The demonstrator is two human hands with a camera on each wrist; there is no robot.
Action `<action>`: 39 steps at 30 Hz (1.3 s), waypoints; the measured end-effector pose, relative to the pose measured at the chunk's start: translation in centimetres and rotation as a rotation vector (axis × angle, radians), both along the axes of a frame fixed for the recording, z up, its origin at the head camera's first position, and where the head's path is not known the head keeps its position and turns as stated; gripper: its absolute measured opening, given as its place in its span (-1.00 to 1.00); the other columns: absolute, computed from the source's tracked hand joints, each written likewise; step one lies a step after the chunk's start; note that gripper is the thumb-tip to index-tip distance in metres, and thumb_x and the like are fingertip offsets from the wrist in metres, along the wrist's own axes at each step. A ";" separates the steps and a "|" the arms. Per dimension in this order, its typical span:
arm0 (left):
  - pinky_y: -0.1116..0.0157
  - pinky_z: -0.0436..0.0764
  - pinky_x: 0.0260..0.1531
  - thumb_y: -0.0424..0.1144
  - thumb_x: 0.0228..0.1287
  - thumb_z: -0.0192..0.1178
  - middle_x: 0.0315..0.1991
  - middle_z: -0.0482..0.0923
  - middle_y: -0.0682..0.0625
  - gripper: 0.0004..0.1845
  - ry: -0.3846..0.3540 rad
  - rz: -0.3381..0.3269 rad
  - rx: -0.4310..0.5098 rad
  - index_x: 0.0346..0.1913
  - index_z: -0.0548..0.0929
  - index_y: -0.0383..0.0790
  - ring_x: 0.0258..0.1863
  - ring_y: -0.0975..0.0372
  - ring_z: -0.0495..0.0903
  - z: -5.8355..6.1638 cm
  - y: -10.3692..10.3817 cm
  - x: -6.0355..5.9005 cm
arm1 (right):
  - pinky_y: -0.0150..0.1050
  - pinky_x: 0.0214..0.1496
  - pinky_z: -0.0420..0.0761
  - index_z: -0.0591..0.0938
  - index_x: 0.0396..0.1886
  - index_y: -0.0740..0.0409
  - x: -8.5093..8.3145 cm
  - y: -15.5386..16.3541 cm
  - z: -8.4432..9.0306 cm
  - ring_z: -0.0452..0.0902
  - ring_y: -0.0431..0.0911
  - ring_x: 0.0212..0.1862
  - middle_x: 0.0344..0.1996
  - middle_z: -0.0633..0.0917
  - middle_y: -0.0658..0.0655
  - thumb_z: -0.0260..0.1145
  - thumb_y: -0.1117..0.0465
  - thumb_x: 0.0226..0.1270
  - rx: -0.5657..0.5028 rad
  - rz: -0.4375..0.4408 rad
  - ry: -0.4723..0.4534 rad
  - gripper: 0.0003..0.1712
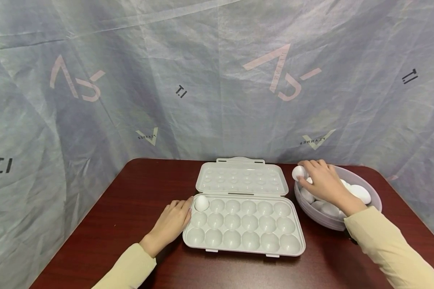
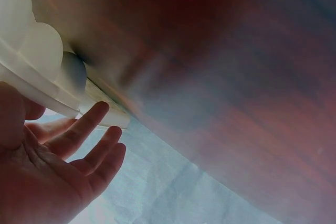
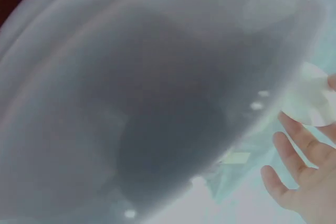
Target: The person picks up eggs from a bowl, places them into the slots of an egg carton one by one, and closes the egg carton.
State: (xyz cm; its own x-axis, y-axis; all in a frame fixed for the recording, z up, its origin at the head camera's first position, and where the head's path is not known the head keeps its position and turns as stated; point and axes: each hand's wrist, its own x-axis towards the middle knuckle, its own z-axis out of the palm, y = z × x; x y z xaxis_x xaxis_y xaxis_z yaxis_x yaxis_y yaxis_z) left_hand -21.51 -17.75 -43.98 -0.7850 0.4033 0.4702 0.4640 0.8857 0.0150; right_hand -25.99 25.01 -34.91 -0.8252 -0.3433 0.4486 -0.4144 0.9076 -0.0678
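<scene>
Two surfaces around the work: a glossy, dark red-brown table (image 1: 112, 208) and, beyond its far edge and on either side, a wrinkled grey-blue cloth (image 1: 202, 60). On the cloth, large pink marks (image 1: 273, 72), black letters reading "T.I" (image 1: 2, 165) in three spots, and "PLANNER" (image 1: 312, 140) printed backwards over pale yellow check shapes. Mid-table, a pale egg tray (image 1: 240, 230), lid (image 1: 242, 178) folded open to the far side, with one white egg (image 1: 202, 203) in the far-left cup. To the right, a pale lilac bowl (image 1: 327, 224) of loose eggs (image 1: 360, 194). Pinched between thumb and fingers of the right hand (image 1: 323, 180), a held egg (image 1: 298, 173) at the bowl's far-left rim. Against the tray's left edge, the left hand (image 1: 171, 220), fingers fairly straight and relaxed. Visible only from the left wrist: rounded undersides of the cups, and the left palm. From the right wrist, large and hazy, the bowl's outer wall, plus remaining fingers stretched out below the held egg.
</scene>
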 end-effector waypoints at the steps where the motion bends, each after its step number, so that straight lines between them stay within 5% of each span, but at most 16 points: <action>1: 0.07 0.51 -0.20 -0.28 0.24 0.06 -0.17 0.62 -0.12 -0.62 0.000 -0.001 0.001 0.11 0.48 -0.32 -0.19 -0.01 0.55 0.0 0.0 0.0 | 0.10 -0.21 0.31 0.49 -0.01 0.23 0.0 -0.2 0.1 0.39 0.19 -0.09 -0.10 0.59 0.29 0.21 0.12 0.16 0.005 0.004 0.001 -0.58; 19: 0.07 0.51 -0.22 -0.28 0.23 0.07 -0.17 0.62 -0.12 -0.61 0.005 -0.005 0.008 0.12 0.48 -0.31 -0.19 0.00 0.55 0.0 -0.1 -0.1 | 0.04 -0.18 0.33 0.55 -0.12 0.17 0.4 -5.3 -0.5 0.45 0.11 -0.15 -0.21 0.62 0.16 0.34 0.07 0.09 0.034 0.183 0.124 -0.60; 39: 0.07 0.50 -0.21 -0.26 0.25 0.06 -0.14 0.62 -0.10 -0.61 -0.015 0.003 0.009 0.14 0.46 -0.29 -0.17 0.00 0.55 -0.2 -0.1 -0.1 | -0.03 -0.15 0.42 0.55 -0.10 0.17 1.7 -11.4 -2.5 0.45 0.00 -0.13 -0.22 0.59 0.07 0.32 0.06 0.12 0.102 0.361 0.033 -0.61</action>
State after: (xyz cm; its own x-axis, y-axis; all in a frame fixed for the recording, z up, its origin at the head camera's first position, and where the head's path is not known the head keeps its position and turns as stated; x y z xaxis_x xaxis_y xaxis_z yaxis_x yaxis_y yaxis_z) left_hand -21.56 -17.87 -44.15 -0.7931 0.3964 0.4624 0.4608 0.8870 0.0301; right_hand -24.28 13.58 -37.42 -0.6288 -0.6534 0.4215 -0.7090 0.7044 0.0342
